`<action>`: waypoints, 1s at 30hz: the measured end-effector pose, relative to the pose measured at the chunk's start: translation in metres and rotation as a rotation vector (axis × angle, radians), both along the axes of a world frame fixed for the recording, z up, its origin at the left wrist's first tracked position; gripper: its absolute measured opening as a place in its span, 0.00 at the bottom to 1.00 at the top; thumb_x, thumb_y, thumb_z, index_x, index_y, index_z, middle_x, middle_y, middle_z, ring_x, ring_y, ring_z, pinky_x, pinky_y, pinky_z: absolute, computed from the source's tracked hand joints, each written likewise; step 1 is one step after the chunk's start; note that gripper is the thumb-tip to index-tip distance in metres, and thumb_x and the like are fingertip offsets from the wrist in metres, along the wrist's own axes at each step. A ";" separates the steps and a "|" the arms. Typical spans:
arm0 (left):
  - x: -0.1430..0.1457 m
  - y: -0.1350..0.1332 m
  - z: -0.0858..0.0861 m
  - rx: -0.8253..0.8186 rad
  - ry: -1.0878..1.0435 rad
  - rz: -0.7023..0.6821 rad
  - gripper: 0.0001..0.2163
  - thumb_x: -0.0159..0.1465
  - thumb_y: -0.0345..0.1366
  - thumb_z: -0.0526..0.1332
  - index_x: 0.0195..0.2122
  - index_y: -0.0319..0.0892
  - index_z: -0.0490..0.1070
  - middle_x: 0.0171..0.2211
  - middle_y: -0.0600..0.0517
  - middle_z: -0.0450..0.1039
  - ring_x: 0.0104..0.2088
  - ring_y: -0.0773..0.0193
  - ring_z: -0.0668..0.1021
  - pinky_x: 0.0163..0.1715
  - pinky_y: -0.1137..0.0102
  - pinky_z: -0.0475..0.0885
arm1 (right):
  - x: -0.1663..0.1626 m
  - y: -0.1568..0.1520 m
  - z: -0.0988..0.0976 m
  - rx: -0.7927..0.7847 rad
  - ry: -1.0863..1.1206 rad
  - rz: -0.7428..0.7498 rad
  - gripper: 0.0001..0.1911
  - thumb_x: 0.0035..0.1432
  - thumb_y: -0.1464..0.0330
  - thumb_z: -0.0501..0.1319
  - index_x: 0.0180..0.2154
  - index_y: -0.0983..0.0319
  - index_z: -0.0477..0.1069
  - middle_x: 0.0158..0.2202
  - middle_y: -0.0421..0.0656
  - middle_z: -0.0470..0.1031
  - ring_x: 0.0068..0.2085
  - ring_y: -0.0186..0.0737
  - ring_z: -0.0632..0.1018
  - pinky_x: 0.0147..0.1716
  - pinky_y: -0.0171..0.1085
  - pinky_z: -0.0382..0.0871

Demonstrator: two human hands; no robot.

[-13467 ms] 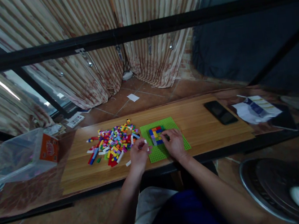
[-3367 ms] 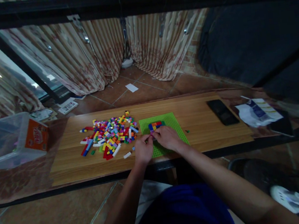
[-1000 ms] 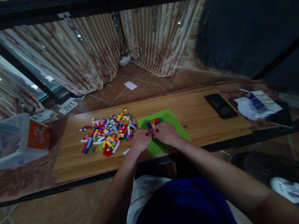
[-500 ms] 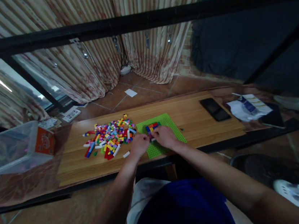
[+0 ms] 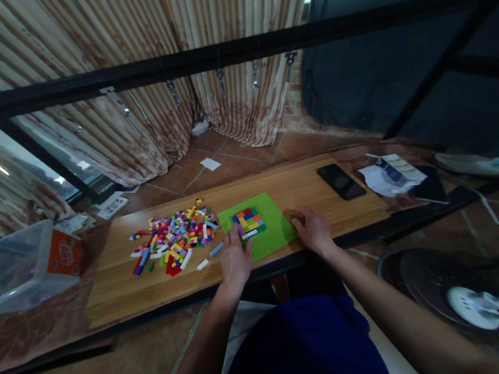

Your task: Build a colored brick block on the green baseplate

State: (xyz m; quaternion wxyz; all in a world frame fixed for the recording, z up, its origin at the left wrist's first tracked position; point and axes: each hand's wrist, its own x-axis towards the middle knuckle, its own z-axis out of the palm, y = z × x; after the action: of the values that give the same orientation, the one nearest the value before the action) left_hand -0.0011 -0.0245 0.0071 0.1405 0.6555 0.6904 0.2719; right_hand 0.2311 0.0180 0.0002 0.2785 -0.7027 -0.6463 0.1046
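A green baseplate (image 5: 274,223) bears a low square block of colourful toy bricks (image 5: 249,217). Along the block's near edge lies a white brick (image 5: 250,234). My left hand (image 5: 236,258) rests at the plate's left side, fingers extended and a little apart, fingertips beside the block. At the plate's right edge, my right hand (image 5: 313,228) has its fingers curled together on a small green brick (image 5: 292,217), which they partly hide. A blue brick (image 5: 216,249) lies on the wood just left of my left hand.
A heap of loose bricks (image 5: 178,235) spreads left of the plate, with a white brick (image 5: 202,264) near it. A phone (image 5: 341,181) and crumpled packaging (image 5: 391,174) lie to the right. A clear plastic bin (image 5: 18,270) stands far left. A black bar (image 5: 215,57) crosses beyond the table.
My hands have moved apart: the right went from the block to the plate's right edge, and the left opened beside the block. The block and the blue brick now show. The view has shifted slightly.
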 end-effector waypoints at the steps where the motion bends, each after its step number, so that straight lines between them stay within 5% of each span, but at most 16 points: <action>1: 0.001 0.002 0.001 0.001 0.045 -0.001 0.25 0.65 0.36 0.59 0.62 0.43 0.59 0.51 0.42 0.71 0.47 0.54 0.77 0.46 0.62 0.73 | 0.000 0.002 -0.001 -0.009 -0.024 -0.010 0.18 0.60 0.65 0.56 0.49 0.66 0.73 0.42 0.53 0.76 0.45 0.49 0.75 0.47 0.44 0.67; 8: 0.009 0.013 0.002 -0.022 0.267 0.073 0.29 0.64 0.47 0.59 0.63 0.40 0.59 0.52 0.40 0.70 0.49 0.49 0.77 0.43 0.61 0.75 | 0.002 0.014 -0.004 -0.055 -0.060 0.007 0.15 0.61 0.67 0.55 0.46 0.62 0.75 0.44 0.50 0.76 0.44 0.46 0.75 0.45 0.41 0.67; 17: 0.008 0.017 0.001 -0.045 0.245 0.082 0.30 0.65 0.50 0.57 0.64 0.40 0.57 0.55 0.40 0.69 0.50 0.50 0.77 0.46 0.61 0.74 | 0.003 0.012 -0.015 0.018 0.004 -0.004 0.14 0.62 0.64 0.54 0.41 0.59 0.77 0.41 0.47 0.77 0.43 0.46 0.74 0.42 0.42 0.66; 30: -0.003 0.021 -0.012 0.086 0.001 -0.026 0.27 0.65 0.31 0.57 0.66 0.45 0.55 0.55 0.44 0.72 0.54 0.54 0.74 0.54 0.58 0.70 | 0.007 0.008 -0.023 0.095 0.003 -0.037 0.19 0.61 0.59 0.52 0.42 0.62 0.77 0.40 0.49 0.77 0.39 0.46 0.74 0.39 0.42 0.66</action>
State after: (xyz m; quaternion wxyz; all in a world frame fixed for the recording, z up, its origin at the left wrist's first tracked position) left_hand -0.0037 -0.0037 -0.0049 0.1152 0.6701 0.6695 0.2992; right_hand 0.2380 0.0257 -0.0229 0.3145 -0.7002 -0.6371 0.0696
